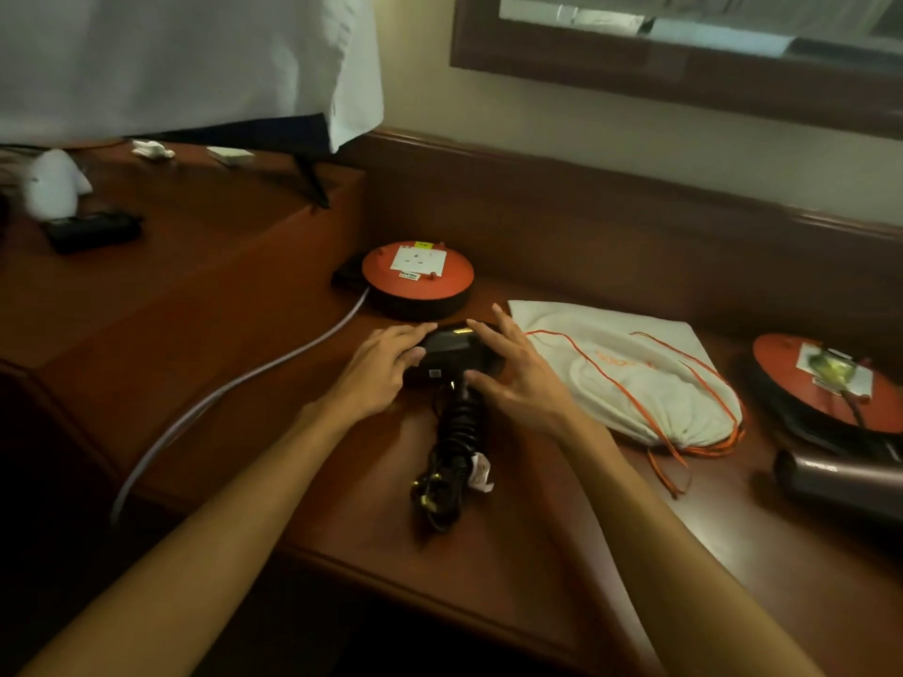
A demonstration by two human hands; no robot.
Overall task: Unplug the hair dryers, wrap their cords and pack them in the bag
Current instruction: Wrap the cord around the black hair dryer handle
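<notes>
A wooden desk spans the view. On it, right of centre, lies a white bag with orange drawstrings, its gathered mouth toward the near right. A black dryer lies in the middle, barrel running left to right, handle pointing toward the near edge with its cord coiled round it. Left hand rests with relaxed fingers on the barrel's left end; right hand, fingers spread, touches the right end and handle top. An orange reel sits just behind the dryer.
</notes>
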